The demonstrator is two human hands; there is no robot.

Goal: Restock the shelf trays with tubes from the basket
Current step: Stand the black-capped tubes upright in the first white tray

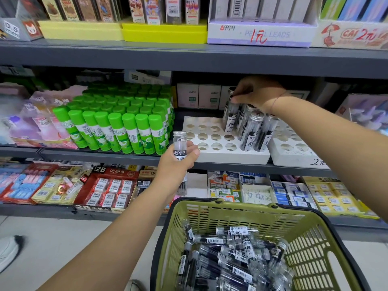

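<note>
At the left of the middle shelf, green glue sticks [117, 127] are standing in tight rows, smooth plastic cylinders with rounded caps. Just right of them, near the frame's centre, the left hand [178, 162] is gripping a clear tube [180, 143] round its middle, fingers wrapping the label. This tube is standing upright in front of the shelf edge, long axis vertical, its ribbed silver cap pointing up. Right of it, a white tray [220, 156] is sitting on the shelf, a matte block punched with round holes. Toward its right end, standing tubes [252, 131] are filling several holes, caps up and leaning slightly. Above them the right hand [258, 93] is pinching the cap of a rear tube [230, 114] with curled fingertips; it is sitting upright in the back row. A second tray [294, 156] is lying just beside the first. At the lower right, an olive plastic basket [231, 213] with lattice walls is holding loose tubes [231, 253] lying on their sides, pointing many ways.
</note>
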